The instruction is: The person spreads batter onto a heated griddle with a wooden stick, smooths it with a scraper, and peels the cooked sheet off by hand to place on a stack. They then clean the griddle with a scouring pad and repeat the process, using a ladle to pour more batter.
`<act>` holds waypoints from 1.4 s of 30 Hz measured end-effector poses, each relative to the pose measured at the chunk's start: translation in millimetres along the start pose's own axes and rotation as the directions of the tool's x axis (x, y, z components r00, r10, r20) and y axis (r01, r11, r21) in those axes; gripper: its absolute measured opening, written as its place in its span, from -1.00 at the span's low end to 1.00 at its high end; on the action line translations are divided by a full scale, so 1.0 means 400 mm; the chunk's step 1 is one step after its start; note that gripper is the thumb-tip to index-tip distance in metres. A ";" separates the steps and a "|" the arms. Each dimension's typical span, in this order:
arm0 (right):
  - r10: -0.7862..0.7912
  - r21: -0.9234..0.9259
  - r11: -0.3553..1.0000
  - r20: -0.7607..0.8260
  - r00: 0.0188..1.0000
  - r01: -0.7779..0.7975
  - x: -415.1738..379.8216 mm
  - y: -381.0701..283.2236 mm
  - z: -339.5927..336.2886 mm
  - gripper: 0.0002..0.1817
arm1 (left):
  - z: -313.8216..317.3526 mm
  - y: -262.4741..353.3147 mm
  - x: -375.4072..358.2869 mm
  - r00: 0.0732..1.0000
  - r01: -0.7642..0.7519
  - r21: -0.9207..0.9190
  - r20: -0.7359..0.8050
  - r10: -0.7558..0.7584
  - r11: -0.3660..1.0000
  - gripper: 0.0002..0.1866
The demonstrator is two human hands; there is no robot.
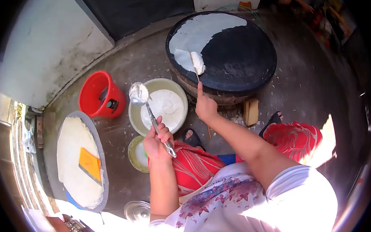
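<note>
My left hand (158,139) is closed around the handle of a metal ladle (140,94), whose bowl has white batter on it. That ladle is held over the near-left side of a pale basin (184,103) of white batter. In my right hand (205,106) is the thin stick of a batter spreader (197,62), with the index finger stretched along it. The batter-coated head of the spreader touches a large round black griddle (240,59). A white batter layer (207,27) covers the griddle's far and left part; the rest shows black.
A red bucket (97,94) stands left of the basin, and a smaller bowl (133,154) sits below it. Farther left, a round board (95,123) bears pale flatbread (74,138) and a yellow scraper (89,162). A wood block (251,111) lies by the griddle base. A metal lid (137,211) is nearby.
</note>
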State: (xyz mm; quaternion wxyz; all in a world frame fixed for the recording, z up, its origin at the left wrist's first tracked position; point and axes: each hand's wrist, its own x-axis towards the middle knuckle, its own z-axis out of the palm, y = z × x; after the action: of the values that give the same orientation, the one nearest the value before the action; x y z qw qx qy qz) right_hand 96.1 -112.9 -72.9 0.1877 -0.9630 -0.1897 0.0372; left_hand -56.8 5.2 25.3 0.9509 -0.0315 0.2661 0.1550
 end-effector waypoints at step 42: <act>0.018 -0.283 0.959 0.002 1.000 -0.017 -0.187 0.326 -0.144 -0.21 | -0.012 0.005 0.060 0.999 0.044 0.140 -0.012 -0.043 0.989 -0.68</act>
State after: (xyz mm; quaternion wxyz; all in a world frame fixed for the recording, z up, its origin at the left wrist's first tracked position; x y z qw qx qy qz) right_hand 81.0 -273.3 -68.4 0.0474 -0.9815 -0.1848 0.0136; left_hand -40.4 13.0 9.0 0.9527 0.0292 0.2797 0.1149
